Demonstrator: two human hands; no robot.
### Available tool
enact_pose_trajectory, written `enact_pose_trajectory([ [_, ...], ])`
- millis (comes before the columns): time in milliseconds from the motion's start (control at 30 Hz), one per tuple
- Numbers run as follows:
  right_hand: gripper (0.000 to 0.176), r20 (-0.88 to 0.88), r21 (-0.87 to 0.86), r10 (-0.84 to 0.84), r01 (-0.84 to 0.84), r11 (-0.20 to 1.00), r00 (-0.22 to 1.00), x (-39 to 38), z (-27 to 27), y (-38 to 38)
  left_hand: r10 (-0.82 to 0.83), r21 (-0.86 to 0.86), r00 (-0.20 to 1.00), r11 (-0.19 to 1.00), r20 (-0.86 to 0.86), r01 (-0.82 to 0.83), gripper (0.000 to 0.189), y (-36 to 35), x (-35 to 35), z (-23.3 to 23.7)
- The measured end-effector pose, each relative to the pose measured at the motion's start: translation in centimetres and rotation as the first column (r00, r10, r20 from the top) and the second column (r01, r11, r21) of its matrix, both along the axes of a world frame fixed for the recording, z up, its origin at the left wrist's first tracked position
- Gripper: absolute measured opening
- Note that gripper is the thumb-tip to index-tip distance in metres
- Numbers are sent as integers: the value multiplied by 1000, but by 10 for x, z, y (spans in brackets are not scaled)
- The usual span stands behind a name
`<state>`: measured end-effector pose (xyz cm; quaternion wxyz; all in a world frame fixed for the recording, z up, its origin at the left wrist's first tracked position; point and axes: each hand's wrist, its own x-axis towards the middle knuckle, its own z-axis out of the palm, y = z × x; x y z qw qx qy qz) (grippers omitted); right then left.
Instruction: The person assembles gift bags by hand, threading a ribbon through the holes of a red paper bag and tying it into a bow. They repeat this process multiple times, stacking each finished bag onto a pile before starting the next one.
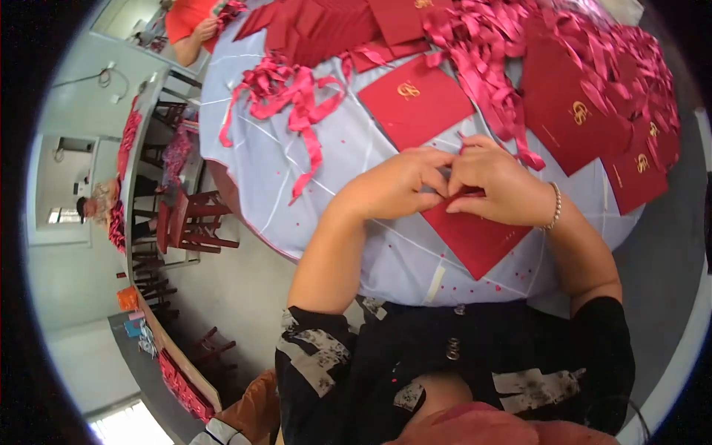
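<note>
Both hands meet at the upper edge of a red card bag (pixel 482 241) with small gold print, lying tilted near the table's front edge. My left hand (pixel 404 182) is closed, its thumb and fingers pinched at the bag's top corner; what lies between them is too small to make out. My right hand (pixel 497 182), a beaded bracelet at its wrist, is closed on the bag's edge with thumb and fingers. A bit of pink ribbon shows above its fingers. Just beyond the hands lies another red bag (pixel 415 100) with a gold emblem.
Pink ribbons (pixel 493 81) pile up at the back, with loose ones (pixel 304 111) on the left. More red bags (pixel 571 111) lie right and behind on the pale tablecloth (pixel 334 237). A person (pixel 189 33) in red stands at the far left; wooden stools (pixel 196 222) stand beyond the table.
</note>
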<state>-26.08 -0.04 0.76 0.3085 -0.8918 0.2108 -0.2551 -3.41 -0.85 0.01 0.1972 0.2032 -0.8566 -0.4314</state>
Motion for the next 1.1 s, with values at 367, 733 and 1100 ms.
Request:
enact_pose_trajectory([
  [367,35,-96,5,-28,28,1000,995,-10,12,-4,403,-526,888,816,222,-239,10,-2,22,21],
  [733,19,10,-175,-100,100,979,995,0,-2,-1,570,116,822,817,-9,-565,23,7,-3,12],
  [1100,17,-40,-346,-198,173,922,979,-2,-15,-7,397,375,915,840,70,-393,24,7,-12,-14],
])
